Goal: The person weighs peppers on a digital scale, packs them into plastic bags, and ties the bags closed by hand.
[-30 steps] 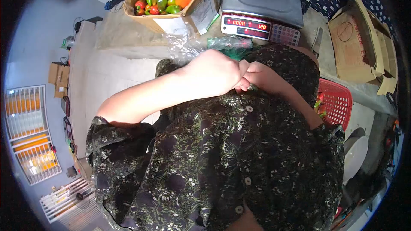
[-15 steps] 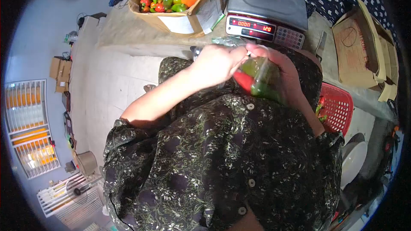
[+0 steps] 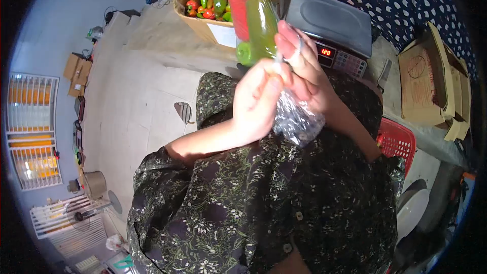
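Note:
In front of my chest I hold a clear plastic bag of peppers (image 3: 262, 23), its contents pointing up and away from me. A red, a long green and a smaller light green pepper show through the plastic. My left hand (image 3: 257, 96) pinches the twisted neck of the bag. My right hand (image 3: 307, 71) is closed about the same neck from the other side, with a thin pale strand across its fingers. The loose, crumpled end of the bag (image 3: 298, 119) hangs below both hands.
A cardboard box (image 3: 203, 28) full of red, green and orange peppers stands ahead, beside a digital scale (image 3: 332, 20) reading 1.20. At the right are an open carton (image 3: 423, 78), a knife (image 3: 384, 73) and a red basket (image 3: 398, 139). A fan (image 3: 94, 208) stands far left.
The bag has swung from hanging low by my lap to pointing up in front of the pepper box. Its loose end now hangs toward me. Both hands stay at its neck.

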A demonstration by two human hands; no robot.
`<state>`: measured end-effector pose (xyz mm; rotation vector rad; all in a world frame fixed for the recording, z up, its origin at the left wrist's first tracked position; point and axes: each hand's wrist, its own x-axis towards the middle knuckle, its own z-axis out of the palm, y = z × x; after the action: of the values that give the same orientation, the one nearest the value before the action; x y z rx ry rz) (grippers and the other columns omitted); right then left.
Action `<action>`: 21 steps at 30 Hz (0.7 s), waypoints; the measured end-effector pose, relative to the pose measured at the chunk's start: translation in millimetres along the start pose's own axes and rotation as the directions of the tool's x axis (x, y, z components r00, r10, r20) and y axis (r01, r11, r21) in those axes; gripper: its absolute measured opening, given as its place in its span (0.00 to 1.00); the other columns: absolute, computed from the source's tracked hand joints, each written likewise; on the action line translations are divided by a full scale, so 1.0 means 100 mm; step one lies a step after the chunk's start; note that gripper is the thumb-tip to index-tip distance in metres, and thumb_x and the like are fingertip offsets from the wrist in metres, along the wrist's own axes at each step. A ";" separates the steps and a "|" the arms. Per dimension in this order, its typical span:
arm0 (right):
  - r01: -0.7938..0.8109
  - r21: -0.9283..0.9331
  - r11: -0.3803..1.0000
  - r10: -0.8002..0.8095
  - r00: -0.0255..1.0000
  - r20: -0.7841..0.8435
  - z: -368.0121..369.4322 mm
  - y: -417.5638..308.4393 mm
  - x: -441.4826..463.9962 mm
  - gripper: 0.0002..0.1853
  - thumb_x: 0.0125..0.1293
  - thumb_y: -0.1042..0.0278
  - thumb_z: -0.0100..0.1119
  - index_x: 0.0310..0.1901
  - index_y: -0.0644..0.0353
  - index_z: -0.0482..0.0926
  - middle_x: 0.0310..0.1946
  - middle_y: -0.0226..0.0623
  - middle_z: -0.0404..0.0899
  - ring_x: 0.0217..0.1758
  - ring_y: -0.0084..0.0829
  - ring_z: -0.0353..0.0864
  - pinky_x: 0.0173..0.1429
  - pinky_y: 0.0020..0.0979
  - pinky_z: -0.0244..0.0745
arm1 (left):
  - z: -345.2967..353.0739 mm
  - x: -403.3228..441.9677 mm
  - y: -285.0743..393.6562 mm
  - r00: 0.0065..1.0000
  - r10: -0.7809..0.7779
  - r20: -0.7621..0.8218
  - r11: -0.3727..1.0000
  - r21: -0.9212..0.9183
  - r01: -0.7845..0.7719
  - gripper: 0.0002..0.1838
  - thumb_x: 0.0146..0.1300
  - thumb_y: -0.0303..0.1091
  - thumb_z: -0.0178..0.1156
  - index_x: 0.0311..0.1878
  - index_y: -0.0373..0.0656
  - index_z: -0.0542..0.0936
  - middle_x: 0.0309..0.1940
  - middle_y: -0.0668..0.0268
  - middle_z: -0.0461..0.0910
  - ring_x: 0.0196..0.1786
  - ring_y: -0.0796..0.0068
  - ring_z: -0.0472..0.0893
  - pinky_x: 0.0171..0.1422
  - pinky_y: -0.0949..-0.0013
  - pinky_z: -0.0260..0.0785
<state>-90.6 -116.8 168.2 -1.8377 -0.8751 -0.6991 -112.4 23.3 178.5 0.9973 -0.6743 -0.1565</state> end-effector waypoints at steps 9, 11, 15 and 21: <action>-0.280 0.931 0.234 0.352 0.917 0.187 -0.14 -0.13 -0.14 0.14 0.59 0.84 0.55 0.48 0.66 0.78 0.56 0.44 0.73 0.50 0.32 0.76 0.54 0.32 0.71 | -0.17 0.09 -0.04 0.841 0.267 0.471 0.647 0.559 -0.519 0.04 0.62 0.24 0.57 0.39 0.38 0.76 0.37 0.57 0.80 0.39 0.66 0.81 0.42 0.69 0.72; -0.325 0.939 0.114 0.359 0.895 0.266 -0.18 0.01 -0.27 0.13 0.56 0.86 0.58 0.44 0.67 0.81 0.52 0.41 0.77 0.48 0.32 0.79 0.52 0.33 0.75 | -0.20 0.19 -0.07 0.775 0.249 0.581 0.697 0.449 -0.560 0.05 0.61 0.22 0.58 0.40 0.37 0.76 0.40 0.60 0.79 0.41 0.68 0.80 0.43 0.68 0.71; -0.259 0.963 -0.077 0.191 0.944 0.269 -0.26 0.14 -0.28 0.07 0.56 0.75 0.59 0.34 0.67 0.83 0.44 0.43 0.81 0.44 0.36 0.81 0.55 0.38 0.73 | -0.28 0.16 -0.07 0.736 0.106 0.668 0.717 0.461 -0.522 0.13 0.65 0.25 0.57 0.53 0.39 0.75 0.40 0.65 0.78 0.47 0.73 0.77 0.50 0.71 0.71; -0.250 0.963 0.098 -0.119 0.958 0.261 -0.23 0.23 -0.17 0.22 0.60 0.54 0.52 0.16 0.63 0.77 0.28 0.37 0.82 0.59 0.39 0.68 0.71 0.44 0.50 | -0.52 0.07 -0.46 0.779 -0.335 0.531 0.561 -0.552 0.617 0.26 0.67 0.44 0.54 0.62 0.36 0.67 0.55 0.60 0.74 0.56 0.74 0.73 0.61 0.72 0.66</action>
<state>-83.7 -149.0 152.7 -0.6074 -1.0330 0.3345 -68.1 32.8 124.9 0.3568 -0.5768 -1.0639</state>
